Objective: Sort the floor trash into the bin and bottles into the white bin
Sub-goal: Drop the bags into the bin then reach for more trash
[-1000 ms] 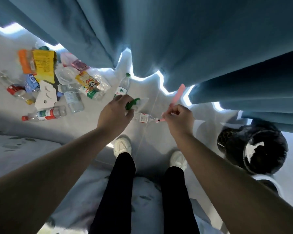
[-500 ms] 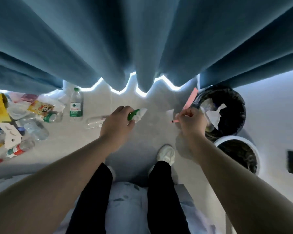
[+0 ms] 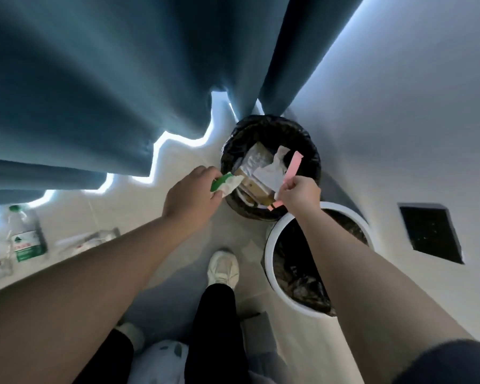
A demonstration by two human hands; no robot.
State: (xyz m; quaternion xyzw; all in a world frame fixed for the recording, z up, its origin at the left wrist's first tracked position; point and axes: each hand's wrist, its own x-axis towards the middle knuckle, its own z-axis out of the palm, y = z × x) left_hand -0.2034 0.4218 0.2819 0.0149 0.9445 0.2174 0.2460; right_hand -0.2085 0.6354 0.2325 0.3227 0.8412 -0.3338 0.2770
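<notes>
This looks like the drop step for trash. The left hand (image 3: 191, 195) grips a green and white wrapper (image 3: 225, 184), fingers curled round it, at the left rim of the black-lined bin (image 3: 261, 123). The right hand (image 3: 299, 194) pinches a pink strip (image 3: 293, 167) over the bin's mouth. Next, both hands should loosen over that opening, clear of the white bin (image 3: 269, 261) just beside it. A bottle (image 3: 25, 239) lies on the floor (image 3: 178, 267), not yet sorted.

i'm standing on the pale floor (image 3: 178, 225), my white shoe (image 3: 223, 268) resting just left of the white bin (image 3: 269, 245). a black-lined bin (image 3: 315, 162) is sitting just beyond the white bin; a green-labelled bottle (image 3: 25, 239) and a clear plastic piece (image 3: 94, 239) are sitting well to its left.
</notes>
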